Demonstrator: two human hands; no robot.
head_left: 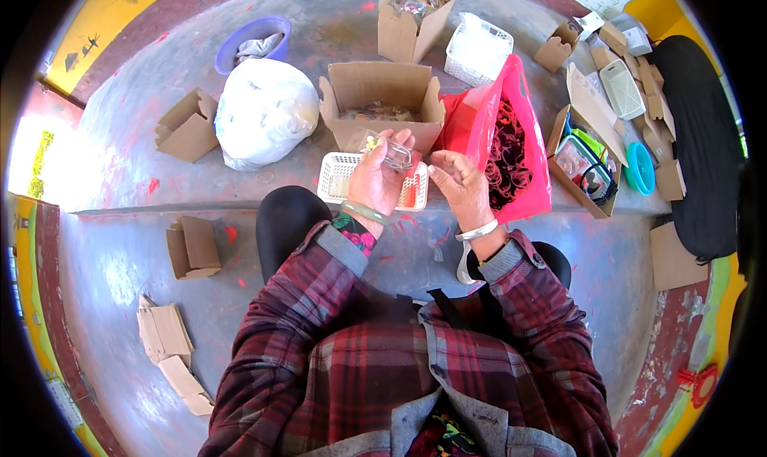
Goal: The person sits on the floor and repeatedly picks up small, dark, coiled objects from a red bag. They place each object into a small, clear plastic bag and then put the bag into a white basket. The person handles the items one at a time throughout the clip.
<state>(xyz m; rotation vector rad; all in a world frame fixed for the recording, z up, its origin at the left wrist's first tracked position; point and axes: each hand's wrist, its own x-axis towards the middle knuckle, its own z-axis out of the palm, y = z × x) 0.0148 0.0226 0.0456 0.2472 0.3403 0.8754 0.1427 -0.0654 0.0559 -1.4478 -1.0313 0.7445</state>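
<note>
My left hand (375, 181), palm up, is closed round a small clear plastic packet (395, 155) with tiny yellowish pieces in it. Just right of the packet is my right hand (465, 187), its fingers loosely bent and the thumb a little apart from them; I see nothing in it. Beneath both hands sits a white plastic basket (334, 177), with something red at its right end. Behind the basket stands an open cardboard box (379, 81) with clear packets inside. Close to my right hand leans a pink plastic bag (479, 133) full of dark hair ties (509, 157).
A stuffed white bag (265, 113) and a purple basin (232, 45) stand at left. Farther back are another carton (407, 29) and a white basket (479, 49). At right are a box of goods (587, 165), a turquoise basin (639, 169) and several cartons. A step edge (160, 209) crosses the floor.
</note>
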